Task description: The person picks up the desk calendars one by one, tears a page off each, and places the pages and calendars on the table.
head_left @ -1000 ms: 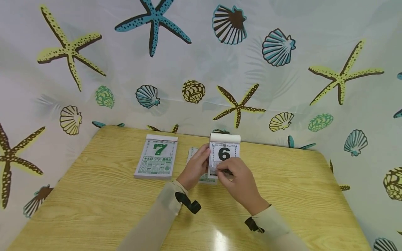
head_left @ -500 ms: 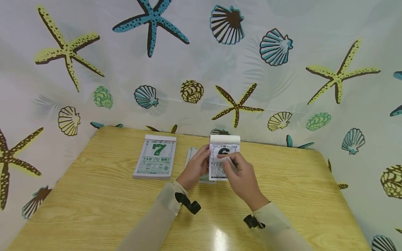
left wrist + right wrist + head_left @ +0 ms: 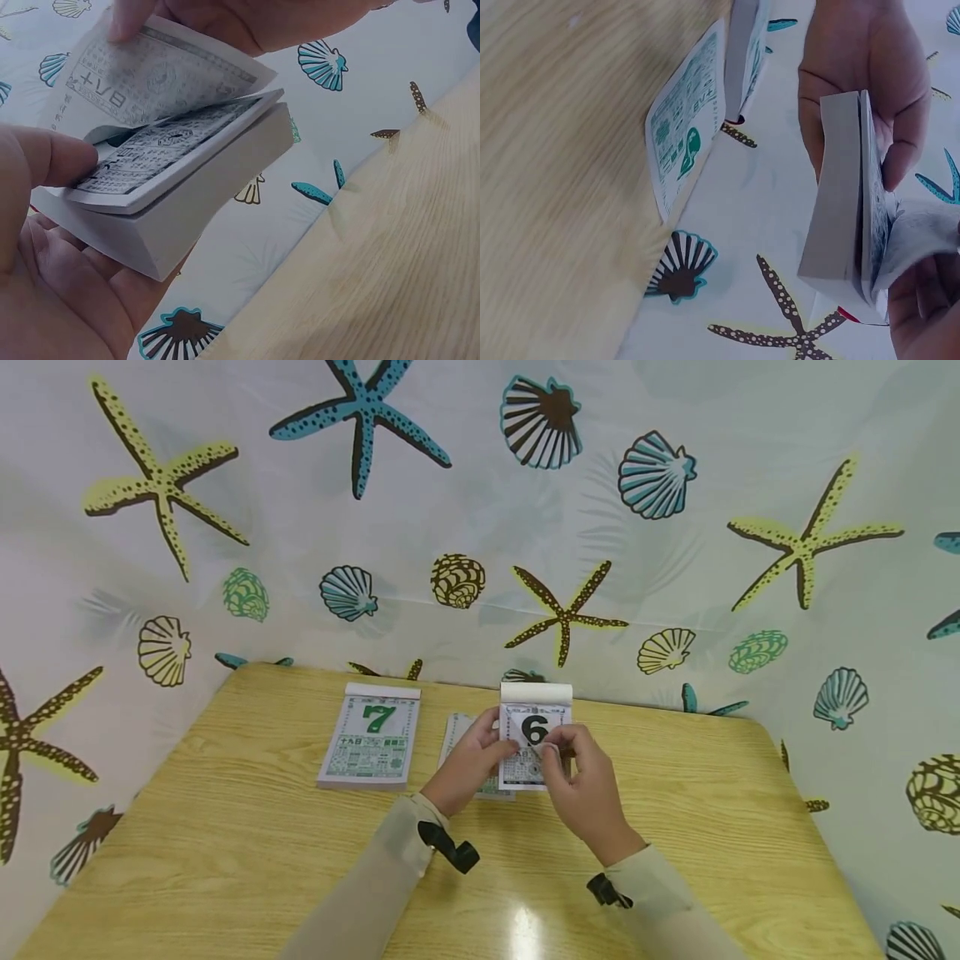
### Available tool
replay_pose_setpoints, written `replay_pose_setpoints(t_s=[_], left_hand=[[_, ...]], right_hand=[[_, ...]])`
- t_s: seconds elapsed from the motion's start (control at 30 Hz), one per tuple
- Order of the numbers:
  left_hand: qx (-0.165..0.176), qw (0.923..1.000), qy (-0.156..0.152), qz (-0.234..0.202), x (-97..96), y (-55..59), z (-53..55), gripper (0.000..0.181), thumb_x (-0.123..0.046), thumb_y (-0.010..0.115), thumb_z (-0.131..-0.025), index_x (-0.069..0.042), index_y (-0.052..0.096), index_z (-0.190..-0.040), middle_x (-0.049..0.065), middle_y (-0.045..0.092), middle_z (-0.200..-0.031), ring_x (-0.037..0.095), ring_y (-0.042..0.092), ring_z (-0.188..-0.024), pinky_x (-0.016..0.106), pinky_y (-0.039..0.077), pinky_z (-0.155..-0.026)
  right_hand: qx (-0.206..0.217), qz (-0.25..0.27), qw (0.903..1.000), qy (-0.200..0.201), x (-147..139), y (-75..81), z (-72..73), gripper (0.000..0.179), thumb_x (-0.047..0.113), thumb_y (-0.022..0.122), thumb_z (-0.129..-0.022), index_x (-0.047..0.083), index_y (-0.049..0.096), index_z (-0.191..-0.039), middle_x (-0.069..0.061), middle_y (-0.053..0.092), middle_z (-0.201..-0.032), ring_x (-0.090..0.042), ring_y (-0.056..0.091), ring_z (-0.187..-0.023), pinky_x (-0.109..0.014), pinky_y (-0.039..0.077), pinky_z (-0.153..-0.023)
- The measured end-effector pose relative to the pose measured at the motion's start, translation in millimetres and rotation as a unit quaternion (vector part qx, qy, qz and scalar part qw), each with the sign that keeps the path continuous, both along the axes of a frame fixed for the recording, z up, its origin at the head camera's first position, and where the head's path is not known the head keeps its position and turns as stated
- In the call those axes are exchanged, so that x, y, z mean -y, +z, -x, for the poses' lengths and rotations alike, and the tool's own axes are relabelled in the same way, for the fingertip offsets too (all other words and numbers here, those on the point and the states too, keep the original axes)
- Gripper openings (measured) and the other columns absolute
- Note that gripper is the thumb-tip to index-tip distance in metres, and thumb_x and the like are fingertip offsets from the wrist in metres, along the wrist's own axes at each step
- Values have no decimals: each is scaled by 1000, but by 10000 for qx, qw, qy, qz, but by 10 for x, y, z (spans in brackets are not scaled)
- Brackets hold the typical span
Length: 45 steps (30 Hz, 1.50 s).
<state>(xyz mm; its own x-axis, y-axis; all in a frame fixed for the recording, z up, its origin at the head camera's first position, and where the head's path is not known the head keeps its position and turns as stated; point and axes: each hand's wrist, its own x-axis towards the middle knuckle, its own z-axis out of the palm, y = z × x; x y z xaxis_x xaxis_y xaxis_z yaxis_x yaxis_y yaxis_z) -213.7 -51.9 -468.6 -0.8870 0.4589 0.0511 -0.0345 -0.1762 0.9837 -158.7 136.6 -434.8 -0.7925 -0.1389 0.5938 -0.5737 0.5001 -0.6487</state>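
Note:
My left hand (image 3: 465, 768) grips a thick tear-off calendar (image 3: 517, 770) above the table, with a black 6 on its face. In the left wrist view the thumb presses on the front of the calendar (image 3: 214, 184) and the other fingers lie behind it. My right hand (image 3: 592, 793) pinches a thin calendar page (image 3: 142, 82) between thumb and forefinger. That page is lifted off the printed pages below and curls back toward the binding. The right wrist view shows the curled page (image 3: 922, 229) standing away from the pad.
A second tear-off calendar (image 3: 371, 747) with a green 7 lies on the wooden table (image 3: 225, 827) at the left. Between it and the held calendar lies a loose green-printed sheet (image 3: 690, 131), partly covered by my left hand in the head view. A shell-and-starfish cloth (image 3: 420, 527) hangs behind.
My right hand has moved up from the calendar's bottom edge and slightly right, lifting the page. My left thumb has shifted from the side edge onto the calendar's front.

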Motion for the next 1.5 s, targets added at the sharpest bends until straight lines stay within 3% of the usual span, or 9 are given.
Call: replay_pose_setpoints(t_s=[0.1,0.27,0.43,0.57,0.73,0.97,1.17,1.37,1.5], left_hand=[[-109,9999,52,10,-6,-2,-3,55,-15,49,-109,-25,29,-159,11,63,-142,23,68,-115,34,57,-87],[-269,9996,63,-18,-28,9,-10,56,-19,49,-110,-24,26,-161,10,64,-141,23,67,-119,38,55,-94],[-348,9989,218,208,-55,-3,-9,55,-17,50,-110,-21,27,-160,13,66,-137,22,68,-113,48,53,-98],[-417,9981,245,374,-70,-18,-16,55,-14,46,-111,-21,25,-161,13,66,-134,18,68,-104,37,55,-87],[-430,9973,292,515,-83,-11,-33,56,-11,42,-111,-23,23,-162,10,68,-131,18,66,-98,27,51,-76],[-403,9959,400,708,-81,18,-48,59,-14,51,-109,-25,25,-162,6,64,-141,22,65,-123,41,52,-103],[-456,9963,384,622,-57,18,-49,58,-13,49,-110,-23,25,-161,10,66,-137,22,67,-115,38,55,-95],[-571,9962,290,583,-49,-14,-33,55,-18,49,-111,-24,27,-161,11,68,-131,20,68,-106,34,54,-89],[-656,9959,241,574,-49,-37,-18,55,-14,46,-110,-24,27,-161,9,69,-129,18,66,-102,35,52,-90]], right_hand=[[-652,-939,9929,-341,0,-4,10,22,3,71,-92,1,62,-112,-6,62,-90,-16,57,-78,-32,51,-65],[-1402,-2525,9528,-941,48,16,91,38,13,85,-84,0,64,-113,-8,63,-89,-21,58,-74,-36,51,-64],[-1479,-3050,9336,-1160,136,86,158,29,12,82,-85,1,67,-107,-10,61,-92,-23,58,-71,-36,50,-59],[-1558,-3241,9259,-1160,192,161,184,18,11,80,-86,3,71,-99,-10,63,-89,-23,59,-69,-36,50,-56],[-1272,-3446,9231,-1138,232,273,184,15,18,82,-88,8,70,-84,-4,61,-74,-18,56,-60,-32,44,-49],[-229,-4173,8997,-1259,331,442,158,12,14,80,-91,5,71,-90,-5,64,-79,-19,62,-65,-33,52,-51],[244,-4004,9108,-977,383,439,209,12,8,73,-95,-1,65,-98,-9,61,-83,-21,64,-72,-36,56,-61],[449,-3483,9324,-857,350,352,308,11,13,64,-96,2,62,-96,-6,60,-78,-17,56,-63,-33,49,-53],[217,-3568,9280,-1054,317,369,327,20,25,69,-100,7,65,-93,-2,61,-70,-14,52,-51,-31,44,-44]])
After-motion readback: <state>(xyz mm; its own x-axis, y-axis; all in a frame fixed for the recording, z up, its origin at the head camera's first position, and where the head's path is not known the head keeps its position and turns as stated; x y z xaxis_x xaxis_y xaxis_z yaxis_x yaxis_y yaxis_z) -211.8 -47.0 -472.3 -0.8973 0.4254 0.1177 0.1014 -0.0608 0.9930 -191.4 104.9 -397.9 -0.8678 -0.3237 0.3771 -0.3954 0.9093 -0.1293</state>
